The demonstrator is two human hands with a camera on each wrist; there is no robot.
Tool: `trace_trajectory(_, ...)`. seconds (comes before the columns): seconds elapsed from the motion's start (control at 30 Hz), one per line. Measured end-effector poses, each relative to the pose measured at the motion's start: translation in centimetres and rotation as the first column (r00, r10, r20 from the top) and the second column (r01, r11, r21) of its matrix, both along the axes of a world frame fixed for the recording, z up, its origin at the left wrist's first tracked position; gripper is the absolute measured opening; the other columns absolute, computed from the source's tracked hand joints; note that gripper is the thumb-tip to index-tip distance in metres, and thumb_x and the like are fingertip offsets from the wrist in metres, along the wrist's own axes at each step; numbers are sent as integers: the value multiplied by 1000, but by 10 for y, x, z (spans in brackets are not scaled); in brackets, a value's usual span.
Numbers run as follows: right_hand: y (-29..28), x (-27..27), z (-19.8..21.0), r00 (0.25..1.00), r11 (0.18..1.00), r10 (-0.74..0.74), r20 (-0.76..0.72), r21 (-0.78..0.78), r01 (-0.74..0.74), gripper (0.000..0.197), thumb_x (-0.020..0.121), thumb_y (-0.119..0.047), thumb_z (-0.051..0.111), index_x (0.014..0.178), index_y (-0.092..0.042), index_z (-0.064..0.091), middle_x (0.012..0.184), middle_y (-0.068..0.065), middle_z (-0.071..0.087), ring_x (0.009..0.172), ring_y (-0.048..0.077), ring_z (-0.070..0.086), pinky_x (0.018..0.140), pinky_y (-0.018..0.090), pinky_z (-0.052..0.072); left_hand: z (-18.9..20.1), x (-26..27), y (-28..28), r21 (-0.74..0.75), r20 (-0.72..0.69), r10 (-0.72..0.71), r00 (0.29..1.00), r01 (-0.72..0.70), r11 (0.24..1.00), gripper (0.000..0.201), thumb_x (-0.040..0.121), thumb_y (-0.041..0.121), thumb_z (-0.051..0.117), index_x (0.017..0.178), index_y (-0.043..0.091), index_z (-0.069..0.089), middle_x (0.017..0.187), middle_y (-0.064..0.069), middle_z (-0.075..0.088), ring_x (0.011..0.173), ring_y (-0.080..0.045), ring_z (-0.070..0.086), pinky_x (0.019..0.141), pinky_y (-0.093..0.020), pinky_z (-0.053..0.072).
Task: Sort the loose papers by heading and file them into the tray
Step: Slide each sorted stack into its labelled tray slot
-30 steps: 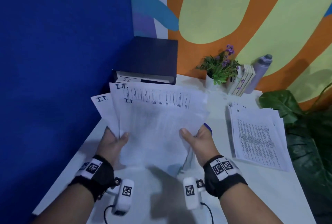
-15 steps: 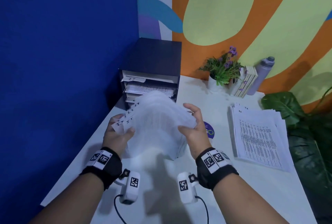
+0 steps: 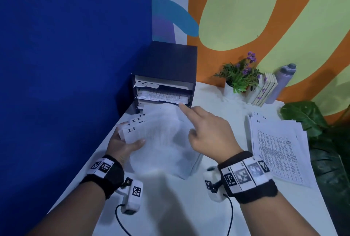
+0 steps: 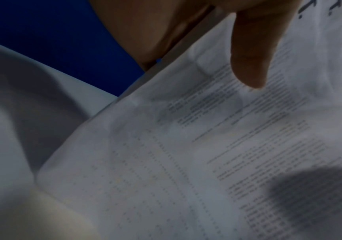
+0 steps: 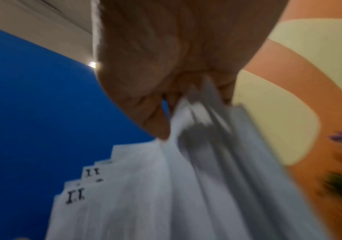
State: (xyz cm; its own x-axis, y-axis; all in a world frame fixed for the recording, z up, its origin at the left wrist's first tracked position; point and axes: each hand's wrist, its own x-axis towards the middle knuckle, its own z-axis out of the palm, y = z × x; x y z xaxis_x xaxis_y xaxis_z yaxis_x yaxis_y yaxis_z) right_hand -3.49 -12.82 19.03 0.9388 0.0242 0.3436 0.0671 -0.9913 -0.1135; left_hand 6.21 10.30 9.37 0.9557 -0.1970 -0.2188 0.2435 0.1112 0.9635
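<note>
Head view: papers (image 3: 161, 137) now lowered toward tray (image 3: 166, 76), both hands' fingers still gripping them

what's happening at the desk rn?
A person is filing printed sheets. The left hand grips a fanned stack of white papers headed "I.T.", held just in front of the dark stacked paper tray in the desk corner. The right hand holds the stack's right edge, index finger extended toward the tray; its top slot bears an "I.T." tab. A second pile of printed white sheets lies on the white desk, not yet filed.
</note>
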Motion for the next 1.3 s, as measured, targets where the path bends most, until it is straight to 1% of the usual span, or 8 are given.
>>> trace_trajectory(0.27,52,31,-11,995,962,16,-98,-270,-42,76,77,-20,10,151,-20,27,115,4,55,91,32,54,77,46,39,2,1,-8,15,38,14,999,-14,1000,64,59,7,90,116,14,62,101,-5,74,96,-26,70,87,-45,54)
trace_trajectory(0.53,21,16,-31,977,980,-182,115,101,171,88,72,-17,59,149,-33,21,144,-3,39,134,22,35,115,59,13,1,5,5,108,18,178,984,-179,978,18,76,14,81,91,15,70,88,1,74,87,-22,70,79,-35,54)
trace_trajectory(0.57,11,11,-39,965,906,-248,87,374,200,95,69,-14,64,149,-35,18,150,-4,31,139,17,29,118,53,14,0,6,8,102,3,174,985,-173,980,21,75,13,81,93,14,71,91,-2,75,89,-24,70,84,-40,55)
trace_trajectory(0.63,0,3,-52,980,411,-188,-72,900,145,102,62,-6,65,146,-42,20,149,-1,34,133,11,39,110,37,36,0,7,12,83,10,132,991,-132,988,23,74,7,80,96,11,71,92,-5,75,90,-27,70,87,-44,55)
trace_trajectory(0.7,1,0,-64,987,-14,-86,-135,991,134,93,57,0,60,134,-47,36,123,5,53,101,13,58,82,23,50,5,4,10,50,29,64,998,-66,997,27,73,-3,78,95,11,68,88,-6,74,87,-27,69,82,-40,56)
trace_trajectory(0.87,3,-2,-89,992,-81,-75,-105,992,99,72,47,6,55,113,-23,59,99,-1,59,83,10,56,63,21,48,-7,8,12,-54,-23,12,1000,-13,998,74,52,-14,73,115,17,50,108,-18,63,101,-34,63,81,-49,56)
trace_trajectory(1.13,15,14,-68,986,-207,-135,-95,976,66,32,45,7,57,63,-20,53,64,0,52,63,20,47,53,24,38,7,5,-8,-59,-28,135,990,-137,989,53,74,-25,40,101,16,58,84,-9,68,79,-30,66,58,-32,53)
trace_trajectory(1.3,7,7,-71,990,-245,-134,-38,970,4,68,48,10,54,108,-22,54,95,3,62,76,18,63,57,34,51,6,6,-1,-37,3,110,994,-110,993,65,54,-17,51,104,25,52,104,-8,65,97,-28,61,83,-44,50)
